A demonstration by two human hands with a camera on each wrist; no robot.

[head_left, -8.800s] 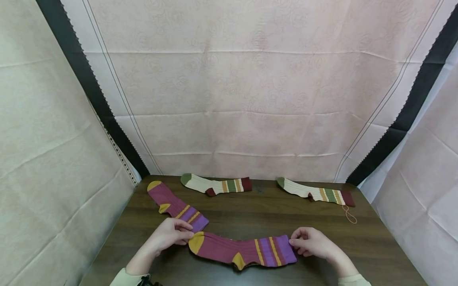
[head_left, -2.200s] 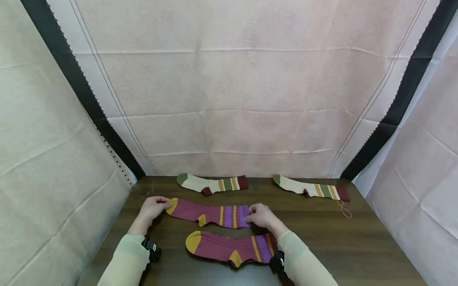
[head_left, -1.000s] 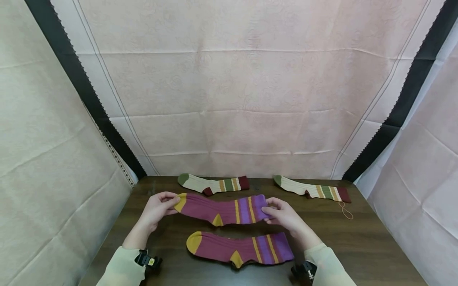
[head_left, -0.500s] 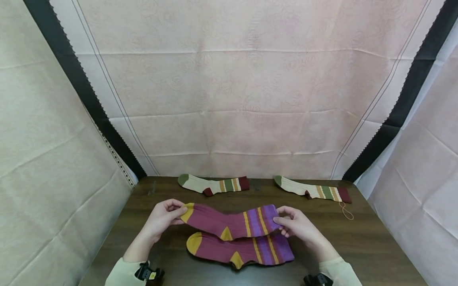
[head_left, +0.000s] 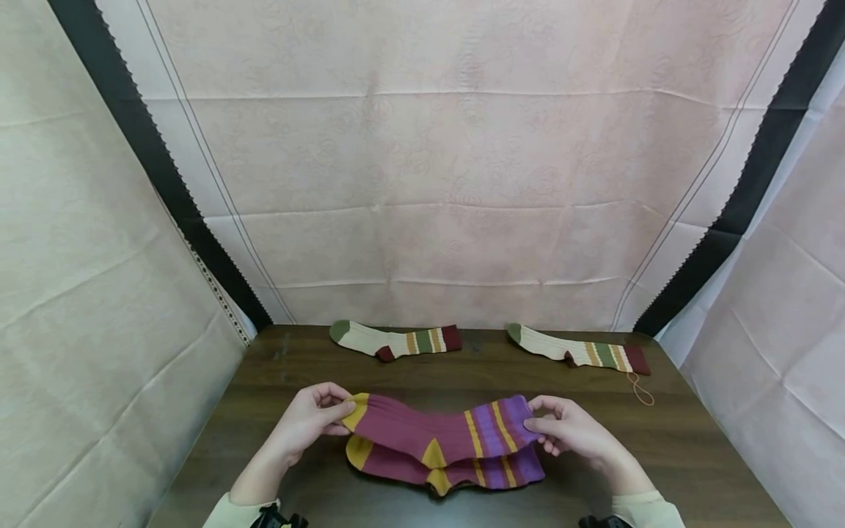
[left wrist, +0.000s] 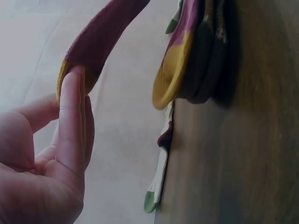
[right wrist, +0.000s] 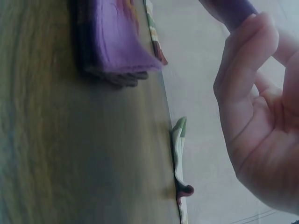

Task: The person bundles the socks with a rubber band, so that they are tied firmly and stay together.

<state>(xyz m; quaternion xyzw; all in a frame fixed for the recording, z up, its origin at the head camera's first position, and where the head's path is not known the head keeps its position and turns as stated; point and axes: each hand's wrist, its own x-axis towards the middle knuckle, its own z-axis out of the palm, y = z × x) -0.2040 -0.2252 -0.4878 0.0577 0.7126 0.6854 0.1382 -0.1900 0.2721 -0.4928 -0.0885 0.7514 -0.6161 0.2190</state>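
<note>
A maroon sock (head_left: 403, 429) with yellow toe and heel and a purple striped cuff hangs level in the air. My left hand (head_left: 310, 422) pinches its toe; my right hand (head_left: 581, 434) pinches the cuff's end. Directly below, a matching sock (head_left: 389, 463) lies flat on the table, pointing the same way and partly covered in the head view. Both wrist views show a gap between the raised sock (left wrist: 100, 39) and the one on the table. Dark layers (left wrist: 205, 60) show beneath the lower sock in the left wrist view; what they are is unclear.
Along the back of the brown table (head_left: 284, 381) lie two cream socks with green toes and maroon cuffs, one left of centre (head_left: 366, 339) and another at the right (head_left: 548, 346). A thin string loop (head_left: 642, 392) trails from the right one. Pale cloth (head_left: 449, 183) hangs behind.
The second maroon sock, first askew at left, was straightened behind the other, then lifted by both ends. Both hands have carried it nearer and rightward, over the lower sock. The cream socks stayed put.
</note>
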